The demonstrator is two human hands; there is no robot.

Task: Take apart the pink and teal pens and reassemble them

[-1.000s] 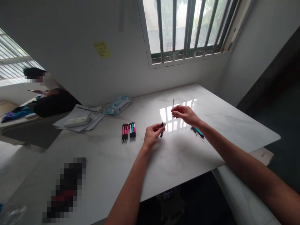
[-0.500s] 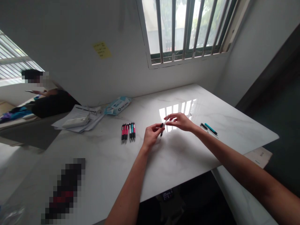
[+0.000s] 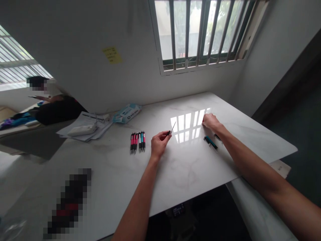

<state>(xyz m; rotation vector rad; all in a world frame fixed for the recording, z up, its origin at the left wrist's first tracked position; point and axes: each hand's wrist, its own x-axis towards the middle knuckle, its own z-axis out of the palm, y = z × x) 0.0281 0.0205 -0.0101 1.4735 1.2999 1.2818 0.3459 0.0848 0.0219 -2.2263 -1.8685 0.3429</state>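
Note:
My left hand (image 3: 159,144) is closed in a pinch on the black lower part of a pen (image 3: 169,133), just above the table. From that part a thin refill (image 3: 174,126) sticks up to the right. Farther right, my right hand (image 3: 211,122) is down at the tabletop with its fingers drawn together. Whatever its fingertips hold, if anything, is hidden. Close to my right forearm lie loose pen parts, a teal barrel (image 3: 211,142) among them. Left of my left hand, several pens (image 3: 135,143) with red, white and teal barrels lie side by side in a row.
A blue wipes pack (image 3: 127,113) and papers (image 3: 84,129) with a white device (image 3: 82,130) on them lie at the table's back left. A blurred dark object (image 3: 69,204) is at the front left. Beyond the partition sits a person (image 3: 57,103). A barred window (image 3: 198,36) is above.
My right hand has left my left hand and moved right, down to the table. The refill now stands clear in my left hand's hold. The loose pen parts appear farther left.

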